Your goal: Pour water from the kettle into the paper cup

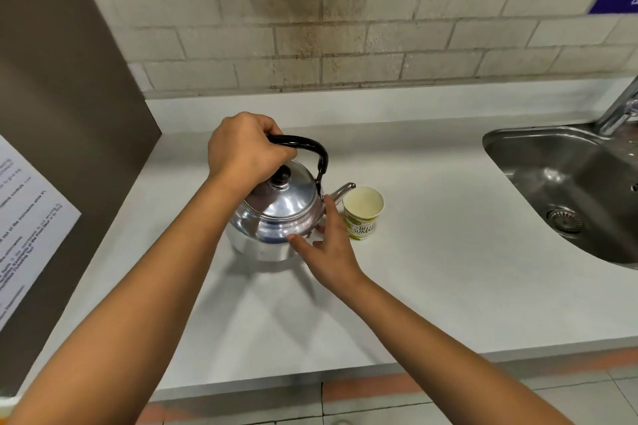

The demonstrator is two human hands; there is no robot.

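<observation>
Head view: the kettle (276, 217) is seen upright on the white table (431, 269), lid on, with its black handle (310, 148) gripped from above by the left hand (245, 152), fingers curled shut around it. The right hand (331, 248) is held open, nothing grasped, fingers spread and laid against the kettle's right flank below the spout (343, 190). The cup (362, 212) is stood upright just right of the kettle, mouth open, spout tip at its rim; no water can be made out inside it, and a steel sink (569, 190) is set into the table well apart at right.
</observation>
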